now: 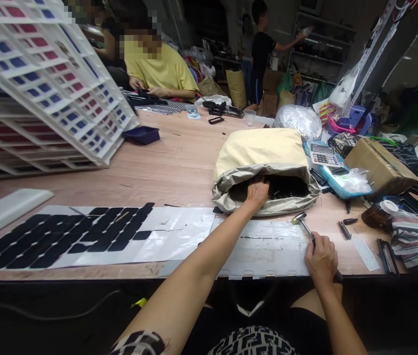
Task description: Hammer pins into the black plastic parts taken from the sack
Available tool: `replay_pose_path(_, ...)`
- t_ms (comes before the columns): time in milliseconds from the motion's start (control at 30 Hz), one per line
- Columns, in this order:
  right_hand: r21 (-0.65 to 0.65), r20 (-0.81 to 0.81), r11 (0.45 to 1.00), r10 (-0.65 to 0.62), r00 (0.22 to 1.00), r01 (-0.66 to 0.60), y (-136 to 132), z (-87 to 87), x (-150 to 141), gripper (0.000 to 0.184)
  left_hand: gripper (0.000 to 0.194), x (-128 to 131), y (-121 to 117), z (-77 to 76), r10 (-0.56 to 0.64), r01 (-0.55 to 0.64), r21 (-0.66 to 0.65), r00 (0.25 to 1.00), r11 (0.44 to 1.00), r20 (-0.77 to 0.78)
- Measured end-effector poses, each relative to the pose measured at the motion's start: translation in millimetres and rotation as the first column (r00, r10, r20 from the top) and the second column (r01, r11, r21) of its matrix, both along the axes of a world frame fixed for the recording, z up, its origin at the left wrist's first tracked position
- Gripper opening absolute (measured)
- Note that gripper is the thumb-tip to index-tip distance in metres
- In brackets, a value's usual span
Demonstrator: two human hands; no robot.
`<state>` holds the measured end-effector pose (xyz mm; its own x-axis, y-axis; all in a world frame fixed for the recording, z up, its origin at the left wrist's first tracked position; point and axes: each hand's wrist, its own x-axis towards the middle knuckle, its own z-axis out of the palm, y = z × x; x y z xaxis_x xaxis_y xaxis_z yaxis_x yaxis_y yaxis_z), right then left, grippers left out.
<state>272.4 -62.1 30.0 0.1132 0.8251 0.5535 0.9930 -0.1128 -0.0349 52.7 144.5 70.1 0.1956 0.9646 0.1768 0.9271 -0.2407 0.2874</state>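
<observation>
While the right grip (322, 256), at the near edge of the surface (179, 167), wraps around the handle of a hammer (307, 231), the hammer's head points inward above the pale sheeting (260, 256). It is best held low and quiet there, outside the path of the left forearm (205, 266). To the left along the same edge, dark flat pieces (57, 236) lie in slanting rows on a white sheet (182, 246); a dropped elbow could disturb them, so the arm does well to stay raised. Farther inward lies the cream sack (260, 148), its mouth facing the near edge. The left grip (257, 190) reaches into this mouth; its fingertips are hidden, and whether they are spread or pinching cannot be told. Good work here calls for a narrow hand, centred in the opening and free of the crumpled rim. Just beside the sack on the right, a blue tray (357, 185) with a calculator (323, 155) leaves little sideways room. Leftward, the stretch between the sack and the white crate (118, 143) offers more. Near the far edge sits a co-worker in a yellow top (157, 74).
</observation>
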Motion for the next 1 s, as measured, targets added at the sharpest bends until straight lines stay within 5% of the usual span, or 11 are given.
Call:
replay_pose_path(200, -0.02, -0.008, 1.0, -0.009, 1.0, 0.008, 0.4, -2.9, 2.1, 0.027, 0.022, -25.2, -70.8, 13.9, -0.162, 0.093, 0.225, 0.938, 0.97, 0.307)
replay_pose_path(300, -0.027, -0.019, 1.0, -0.007, 1.0, 0.006, 1.3, -3.4, 3.0, 0.028, 0.018, -45.5, -110.2, 0.6, -0.328, 0.291, 0.152, 0.848, 0.945, 0.416)
replay_pose_path(400, -0.023, -0.033, 1.0, 0.005, 0.999, -0.006, 3.1, -4.6, 4.2, 0.028, 0.015, -58.8, -131.2, -25.2, -0.341, 0.36, 0.046, 0.825, 0.932, 0.452)
replay_pose_path(533, -0.02, -0.055, 0.999, 0.025, 0.998, -0.027, 5.2, -8.4, 9.2, 0.029, 0.016, -64.3, -133.6, -50.9, -0.286, 0.334, -0.013, 0.828, 0.943, 0.481)
replay_pose_path(733, 0.026, -0.194, 0.994, 0.112, 0.974, -0.109, -0.9, -5.3, 9.2, 0.035, 0.023, -69.8, -128.2, -51.9, -0.218, 0.291, -0.035, 0.787, 0.956, 0.578)
replay_pose_path(1000, 0.03, -0.662, 0.919, 0.312, 0.681, -0.392, -22.2, 17.9, -49.3, 0.035, 0.015, -68.1, -127.1, -50.8, -0.146, 0.261, -0.102, 0.776, 0.96, 0.614)
